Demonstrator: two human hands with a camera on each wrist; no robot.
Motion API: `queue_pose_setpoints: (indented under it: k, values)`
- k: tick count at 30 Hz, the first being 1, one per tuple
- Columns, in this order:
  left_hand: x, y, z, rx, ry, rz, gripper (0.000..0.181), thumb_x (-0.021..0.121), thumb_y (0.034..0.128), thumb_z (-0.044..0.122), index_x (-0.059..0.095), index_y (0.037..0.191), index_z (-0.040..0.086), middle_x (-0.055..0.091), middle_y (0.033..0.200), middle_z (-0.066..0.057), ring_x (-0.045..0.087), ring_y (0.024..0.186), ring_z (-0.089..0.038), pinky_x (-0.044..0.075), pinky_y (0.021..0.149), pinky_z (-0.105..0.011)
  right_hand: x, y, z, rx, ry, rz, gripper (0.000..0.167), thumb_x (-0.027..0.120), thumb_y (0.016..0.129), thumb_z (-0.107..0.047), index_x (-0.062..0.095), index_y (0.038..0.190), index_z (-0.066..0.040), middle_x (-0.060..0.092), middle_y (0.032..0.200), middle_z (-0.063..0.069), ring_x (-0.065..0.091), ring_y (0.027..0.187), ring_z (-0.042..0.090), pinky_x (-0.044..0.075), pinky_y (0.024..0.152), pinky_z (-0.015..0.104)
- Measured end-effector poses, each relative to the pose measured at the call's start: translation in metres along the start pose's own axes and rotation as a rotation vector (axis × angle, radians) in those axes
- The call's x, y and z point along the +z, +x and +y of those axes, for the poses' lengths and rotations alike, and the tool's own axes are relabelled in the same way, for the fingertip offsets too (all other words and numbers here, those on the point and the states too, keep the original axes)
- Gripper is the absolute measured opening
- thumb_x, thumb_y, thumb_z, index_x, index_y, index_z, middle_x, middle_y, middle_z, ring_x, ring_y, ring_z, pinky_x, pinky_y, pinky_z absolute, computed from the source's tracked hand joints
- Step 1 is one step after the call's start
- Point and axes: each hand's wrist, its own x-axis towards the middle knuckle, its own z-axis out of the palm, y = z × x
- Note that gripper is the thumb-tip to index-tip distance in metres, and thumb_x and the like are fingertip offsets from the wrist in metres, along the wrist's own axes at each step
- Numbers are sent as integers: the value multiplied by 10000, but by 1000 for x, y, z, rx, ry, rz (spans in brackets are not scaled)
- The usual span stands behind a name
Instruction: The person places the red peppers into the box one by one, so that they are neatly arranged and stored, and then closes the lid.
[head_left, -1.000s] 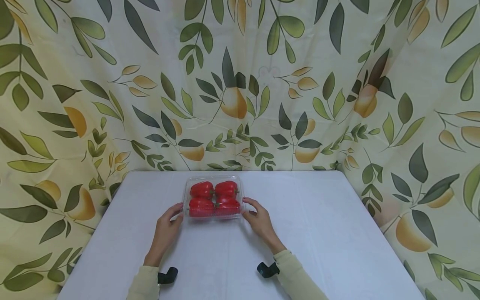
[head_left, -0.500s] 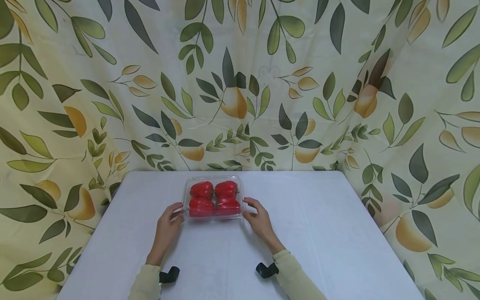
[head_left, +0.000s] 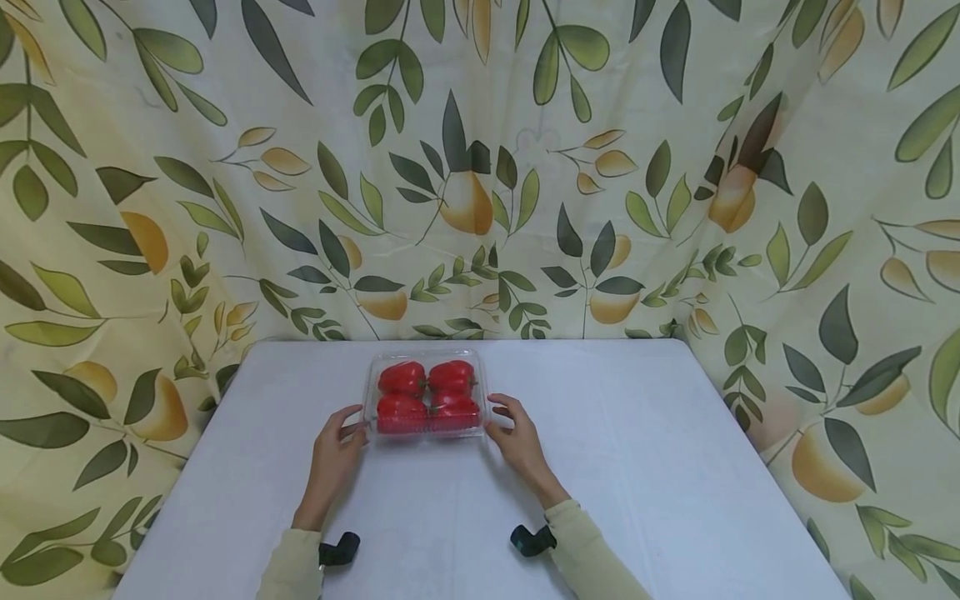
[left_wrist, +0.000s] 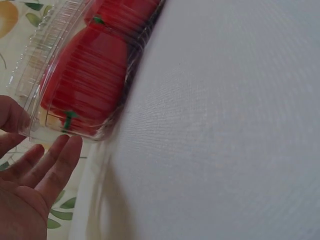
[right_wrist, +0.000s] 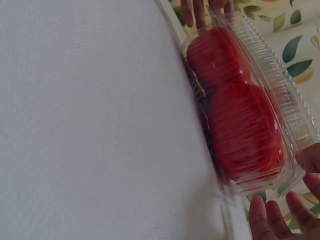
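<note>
A clear plastic clamshell box (head_left: 420, 356) sits toward the far edge of the table, with several red bell peppers (head_left: 402, 414) inside, in two rows. It looks closed in the wrist views. My left hand (head_left: 333, 458) is at its left side; in the left wrist view a fingertip meets the box's edge (left_wrist: 30, 75), the other fingers extended and slightly spread. On the opposite side, my right hand (head_left: 521, 450) touches the near right corner with the thumb. Its other fingers (right_wrist: 257, 210) stay loosely spread beside the plastic wall.
A white cloth covers the table (head_left: 637, 467). Behind and to both sides hangs a curtain (head_left: 525, 192) printed with leaves and fruit. Black wrist devices (head_left: 339, 550) stick out from both sleeves.
The head view has shifted very slightly. Both hands stay at the sides of the box, and the box with its peppers looks unmoved on the table.
</note>
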Motion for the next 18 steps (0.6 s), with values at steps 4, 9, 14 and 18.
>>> queue_pose_setpoints:
  k: [4, 9, 14, 18]
  values:
    - [-1, -1, -3, -19, 7, -15, 425, 533, 974, 146, 494, 1397, 117, 542, 1372, -143, 698, 1044, -302, 600, 871, -300, 0, -2, 0, 30, 23, -14, 467, 640, 913, -80, 515, 1363, -78, 536, 1389, 165, 552, 1252, 393, 548, 975, 498]
    - [1, -1, -7, -29, 5, 0, 436, 545, 966, 147, 499, 1398, 100, 564, 1293, -122, 685, 1013, -249, 585, 800, -184, 2, -2, 4, 76, 60, -31, 485, 616, 933, -100, 483, 1396, -46, 587, 1267, 197, 597, 1162, 341, 605, 864, 405]
    - [2, -1, -7, -25, 21, 17, 426, 535, 970, 162, 514, 1392, 108, 633, 1100, -116, 665, 898, -169, 566, 735, -154, 1, -4, -10, 124, 74, -41, 490, 577, 946, -59, 452, 1419, -23, 620, 1104, 200, 639, 938, 262, 616, 744, 400]
    - [2, -2, -5, -17, 61, 8, 421, 508, 986, 179, 503, 1405, 141, 665, 879, -89, 614, 727, -122, 506, 673, -173, -4, -7, -25, 130, 64, -76, 505, 556, 949, -43, 429, 1437, -14, 642, 975, 255, 626, 803, 331, 591, 669, 370]
